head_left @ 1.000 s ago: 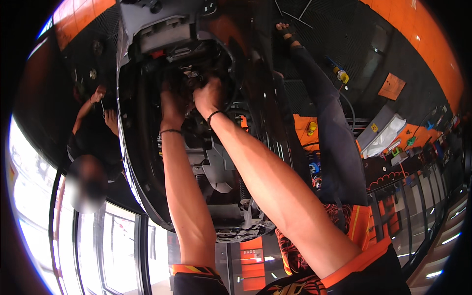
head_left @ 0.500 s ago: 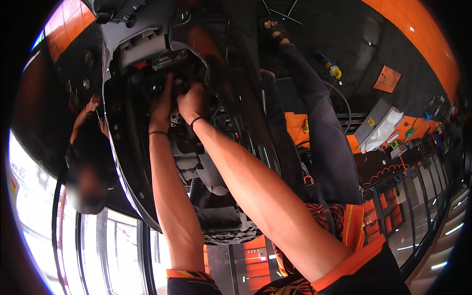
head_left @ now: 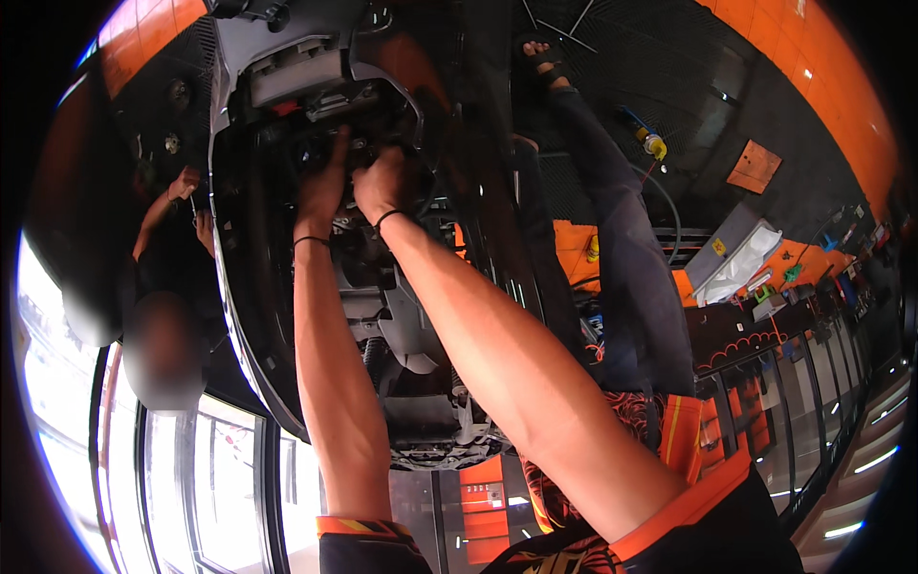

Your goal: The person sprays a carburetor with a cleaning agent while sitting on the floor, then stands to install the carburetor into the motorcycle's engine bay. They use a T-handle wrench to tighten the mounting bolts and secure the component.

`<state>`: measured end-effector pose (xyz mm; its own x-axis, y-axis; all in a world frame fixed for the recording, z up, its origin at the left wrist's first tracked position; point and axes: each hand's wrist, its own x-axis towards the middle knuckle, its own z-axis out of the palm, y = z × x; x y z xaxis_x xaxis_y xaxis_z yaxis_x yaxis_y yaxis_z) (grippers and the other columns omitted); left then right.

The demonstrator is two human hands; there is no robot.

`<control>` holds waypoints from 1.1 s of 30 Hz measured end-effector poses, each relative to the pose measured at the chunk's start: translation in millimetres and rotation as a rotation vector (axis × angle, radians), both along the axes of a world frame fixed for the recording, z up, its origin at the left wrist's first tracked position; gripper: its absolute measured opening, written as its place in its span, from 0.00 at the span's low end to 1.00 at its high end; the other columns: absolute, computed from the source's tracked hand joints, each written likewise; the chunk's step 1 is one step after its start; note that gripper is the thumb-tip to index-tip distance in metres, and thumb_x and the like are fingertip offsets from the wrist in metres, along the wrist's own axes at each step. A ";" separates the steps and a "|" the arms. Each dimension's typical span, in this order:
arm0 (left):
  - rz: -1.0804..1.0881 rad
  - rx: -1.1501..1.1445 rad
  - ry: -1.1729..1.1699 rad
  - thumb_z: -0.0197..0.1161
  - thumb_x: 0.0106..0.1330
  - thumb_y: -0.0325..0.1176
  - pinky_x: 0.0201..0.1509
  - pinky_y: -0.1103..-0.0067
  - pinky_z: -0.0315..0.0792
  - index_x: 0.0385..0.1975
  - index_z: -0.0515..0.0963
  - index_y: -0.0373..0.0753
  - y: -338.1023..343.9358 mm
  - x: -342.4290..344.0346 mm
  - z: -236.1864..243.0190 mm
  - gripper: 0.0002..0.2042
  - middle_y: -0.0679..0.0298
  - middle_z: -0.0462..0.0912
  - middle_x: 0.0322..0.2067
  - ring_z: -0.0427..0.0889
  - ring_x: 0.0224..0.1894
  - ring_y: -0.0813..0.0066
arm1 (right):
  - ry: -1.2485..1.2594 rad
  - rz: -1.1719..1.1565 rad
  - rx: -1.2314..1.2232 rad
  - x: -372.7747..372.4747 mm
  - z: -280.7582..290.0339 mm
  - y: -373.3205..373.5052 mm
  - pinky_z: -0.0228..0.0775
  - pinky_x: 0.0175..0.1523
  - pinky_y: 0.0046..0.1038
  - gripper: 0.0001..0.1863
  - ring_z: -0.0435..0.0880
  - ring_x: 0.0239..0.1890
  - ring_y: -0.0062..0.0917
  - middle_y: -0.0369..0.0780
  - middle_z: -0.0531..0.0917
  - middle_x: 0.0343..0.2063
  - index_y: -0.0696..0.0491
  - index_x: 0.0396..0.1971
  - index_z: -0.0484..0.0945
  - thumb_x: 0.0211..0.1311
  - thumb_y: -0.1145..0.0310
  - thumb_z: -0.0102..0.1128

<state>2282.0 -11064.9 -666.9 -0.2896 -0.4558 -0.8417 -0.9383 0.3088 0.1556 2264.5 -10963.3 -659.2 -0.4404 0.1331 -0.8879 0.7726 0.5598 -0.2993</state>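
Note:
Both my hands reach into the dark cavity of an opened motor scooter [head_left: 287,62]. My left hand [head_left: 323,191] has one digit stretched straight up; its other fingers sink into shadow, and nothing shows in its grasp. Close beside it, my right hand [head_left: 382,180] is closed, fingers curled in among the dark parts. Whatever it grips is hidden. Below my wrists lie grey engine covers [head_left: 411,335] and a coil spring [head_left: 371,356]. A pale plastic housing [head_left: 298,78] sits in the bodywork beyond my fingers.
At the left, a co-worker's hand [head_left: 184,184] holds a thin tool. A dark-trousered leg [head_left: 631,230] lies along the right. Farther right are a yellow-and-blue tool [head_left: 653,145], a hose [head_left: 677,215], a brown square piece [head_left: 754,166] and a grey box [head_left: 732,244].
The whole view has shifted slightly, with the scooter a little lower and farther right. My right hand has moved slightly away from me, still closed; my left stays beside it.

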 end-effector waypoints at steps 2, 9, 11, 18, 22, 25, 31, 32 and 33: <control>-0.006 0.030 -0.019 0.48 0.61 0.78 0.40 0.70 0.82 0.65 0.71 0.31 3.8 -9.0 7.0 0.51 0.45 0.79 0.58 0.81 0.58 0.58 | 0.072 -0.045 0.055 6.9 -6.2 -0.9 0.78 0.52 0.44 0.16 0.85 0.48 0.49 0.53 0.86 0.41 0.58 0.40 0.85 0.48 0.73 0.69; 0.027 0.118 0.000 0.51 0.62 0.75 0.43 0.71 0.83 0.67 0.70 0.36 -1.5 1.9 -14.4 0.47 0.50 0.77 0.61 0.82 0.57 0.61 | 0.176 0.030 0.048 19.1 -28.0 1.2 0.79 0.49 0.43 0.15 0.86 0.44 0.50 0.54 0.87 0.37 0.59 0.39 0.85 0.48 0.74 0.69; -0.009 0.080 -0.003 0.52 0.63 0.73 0.49 0.68 0.82 0.69 0.69 0.39 -9.3 16.1 -12.3 0.45 0.49 0.76 0.62 0.82 0.58 0.56 | 0.124 0.071 0.066 13.5 -9.3 -5.4 0.79 0.48 0.44 0.14 0.86 0.43 0.51 0.54 0.86 0.36 0.59 0.38 0.84 0.48 0.74 0.68; -0.110 0.025 0.103 0.54 0.62 0.72 0.67 0.66 0.69 0.71 0.66 0.46 -4.4 17.4 -21.0 0.44 0.46 0.72 0.65 0.75 0.64 0.49 | 0.192 0.114 0.091 14.8 -18.2 -2.8 0.78 0.53 0.42 0.18 0.85 0.46 0.51 0.56 0.85 0.41 0.63 0.43 0.80 0.50 0.74 0.66; -0.083 -0.028 0.130 0.51 0.59 0.77 0.69 0.70 0.67 0.71 0.65 0.39 2.5 16.9 -23.8 0.50 0.45 0.68 0.68 0.73 0.67 0.51 | 0.344 0.033 0.052 20.2 -42.7 -0.1 0.79 0.50 0.40 0.15 0.87 0.45 0.48 0.58 0.85 0.39 0.67 0.40 0.80 0.53 0.75 0.64; 0.290 -0.169 0.399 0.53 0.65 0.69 0.55 0.67 0.79 0.61 0.74 0.35 16.9 32.0 -2.8 0.40 0.44 0.79 0.57 0.83 0.53 0.49 | 0.237 0.175 0.032 12.1 -45.1 5.1 0.80 0.43 0.37 0.11 0.90 0.40 0.41 0.56 0.87 0.33 0.68 0.33 0.83 0.53 0.75 0.63; 0.718 -0.505 0.482 0.55 0.70 0.55 0.51 0.56 0.77 0.47 0.84 0.39 73.8 84.1 54.8 0.24 0.41 0.85 0.38 0.84 0.46 0.40 | 0.518 0.376 0.025 -11.7 4.9 20.3 0.76 0.44 0.33 0.18 0.87 0.40 0.30 0.54 0.87 0.38 0.73 0.37 0.80 0.57 0.71 0.54; 0.749 -0.492 0.397 0.57 0.69 0.53 0.50 0.56 0.77 0.48 0.83 0.39 81.5 97.6 65.6 0.23 0.41 0.86 0.38 0.84 0.45 0.40 | 0.425 0.372 -0.101 -19.2 -2.5 30.1 0.75 0.49 0.35 0.18 0.86 0.43 0.36 0.55 0.86 0.40 0.72 0.43 0.78 0.61 0.71 0.51; 0.778 -0.458 0.326 0.59 0.68 0.52 0.49 0.56 0.78 0.48 0.83 0.39 90.6 109.5 63.5 0.22 0.42 0.86 0.38 0.84 0.44 0.41 | 0.338 0.366 -0.208 -30.6 -7.8 39.2 0.74 0.55 0.36 0.19 0.86 0.46 0.41 0.57 0.85 0.42 0.71 0.49 0.76 0.64 0.72 0.49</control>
